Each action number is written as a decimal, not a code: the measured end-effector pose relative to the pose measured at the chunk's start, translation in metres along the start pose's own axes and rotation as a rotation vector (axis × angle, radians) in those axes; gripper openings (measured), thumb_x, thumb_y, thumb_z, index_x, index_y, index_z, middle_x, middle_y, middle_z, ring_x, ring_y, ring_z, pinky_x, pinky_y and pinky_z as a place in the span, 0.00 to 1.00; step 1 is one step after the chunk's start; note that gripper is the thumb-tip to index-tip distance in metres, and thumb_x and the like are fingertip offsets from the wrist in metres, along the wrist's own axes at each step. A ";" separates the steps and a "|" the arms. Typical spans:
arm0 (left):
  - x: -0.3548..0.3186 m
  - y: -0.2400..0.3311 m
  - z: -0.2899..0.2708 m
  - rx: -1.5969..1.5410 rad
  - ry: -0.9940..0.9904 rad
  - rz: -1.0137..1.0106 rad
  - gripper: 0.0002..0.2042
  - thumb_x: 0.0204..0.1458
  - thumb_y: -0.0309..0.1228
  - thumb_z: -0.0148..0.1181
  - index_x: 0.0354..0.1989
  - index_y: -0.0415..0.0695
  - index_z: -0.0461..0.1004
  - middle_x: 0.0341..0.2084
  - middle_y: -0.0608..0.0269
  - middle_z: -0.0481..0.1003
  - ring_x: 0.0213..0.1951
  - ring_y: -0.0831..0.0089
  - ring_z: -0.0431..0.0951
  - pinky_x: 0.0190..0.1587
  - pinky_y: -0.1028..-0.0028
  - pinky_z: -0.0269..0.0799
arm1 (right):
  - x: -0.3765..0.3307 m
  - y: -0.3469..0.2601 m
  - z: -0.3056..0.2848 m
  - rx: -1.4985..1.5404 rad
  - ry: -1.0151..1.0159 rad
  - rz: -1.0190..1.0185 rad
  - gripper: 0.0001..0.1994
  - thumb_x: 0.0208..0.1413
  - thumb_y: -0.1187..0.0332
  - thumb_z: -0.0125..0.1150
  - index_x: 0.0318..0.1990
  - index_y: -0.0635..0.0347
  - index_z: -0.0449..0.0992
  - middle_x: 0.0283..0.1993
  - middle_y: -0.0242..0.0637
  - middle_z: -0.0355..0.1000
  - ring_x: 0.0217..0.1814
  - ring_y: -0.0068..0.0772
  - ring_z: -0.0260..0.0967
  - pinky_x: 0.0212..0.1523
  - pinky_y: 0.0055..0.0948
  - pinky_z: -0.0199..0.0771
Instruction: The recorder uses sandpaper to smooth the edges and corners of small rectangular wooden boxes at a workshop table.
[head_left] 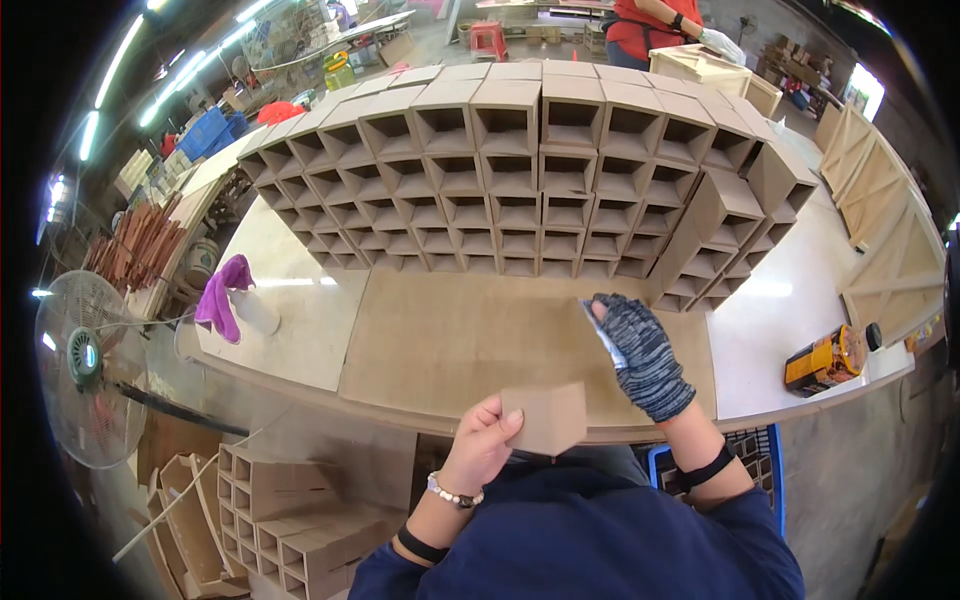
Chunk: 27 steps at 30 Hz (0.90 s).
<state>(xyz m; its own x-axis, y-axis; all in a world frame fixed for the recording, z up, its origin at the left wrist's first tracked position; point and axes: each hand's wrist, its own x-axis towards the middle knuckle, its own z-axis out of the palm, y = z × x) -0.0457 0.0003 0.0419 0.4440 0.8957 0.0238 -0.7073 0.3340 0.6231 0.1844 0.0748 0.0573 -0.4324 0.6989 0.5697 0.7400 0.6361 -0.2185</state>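
Fingers of our bare left hand grip a small open-ended box just above the tabletop edge, turned for access, while our gloved right hand pinches a sandpaper scrap beside it.

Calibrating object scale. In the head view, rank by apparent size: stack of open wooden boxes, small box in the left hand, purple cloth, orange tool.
1. stack of open wooden boxes
2. small box in the left hand, inflated by nearness to camera
3-4. purple cloth and orange tool look alike; unranked
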 end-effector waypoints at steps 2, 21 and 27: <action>0.002 0.003 0.001 0.224 0.107 0.060 0.13 0.54 0.27 0.49 0.46 0.35 0.68 0.43 0.59 0.72 0.46 0.75 0.70 0.50 0.74 0.63 | 0.009 -0.003 -0.006 0.127 0.097 -0.020 0.25 0.46 0.77 0.50 0.56 0.56 0.62 0.51 0.44 0.66 0.50 0.47 0.64 0.54 0.44 0.60; 0.006 -0.003 0.016 0.709 0.117 0.166 0.11 0.51 0.19 0.49 0.43 0.35 0.67 0.35 0.64 0.74 0.35 0.83 0.70 0.38 0.82 0.66 | 0.014 -0.058 -0.010 0.166 -0.084 -0.087 0.21 0.47 0.69 0.50 0.52 0.53 0.66 0.52 0.42 0.65 0.54 0.44 0.62 0.59 0.44 0.54; 0.005 -0.021 -0.005 0.970 0.186 0.209 0.10 0.49 0.19 0.51 0.42 0.36 0.68 0.28 0.63 0.75 0.28 0.83 0.70 0.31 0.83 0.65 | 0.003 -0.034 0.007 -0.013 -0.172 -0.140 0.22 0.46 0.70 0.51 0.53 0.52 0.65 0.53 0.42 0.65 0.54 0.45 0.62 0.58 0.46 0.55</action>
<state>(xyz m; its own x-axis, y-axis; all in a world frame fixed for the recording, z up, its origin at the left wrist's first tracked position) -0.0313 -0.0005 0.0254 0.2113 0.9681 0.1345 0.0289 -0.1438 0.9892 0.1544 0.0575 0.0610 -0.6119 0.6506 0.4498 0.6730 0.7271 -0.1361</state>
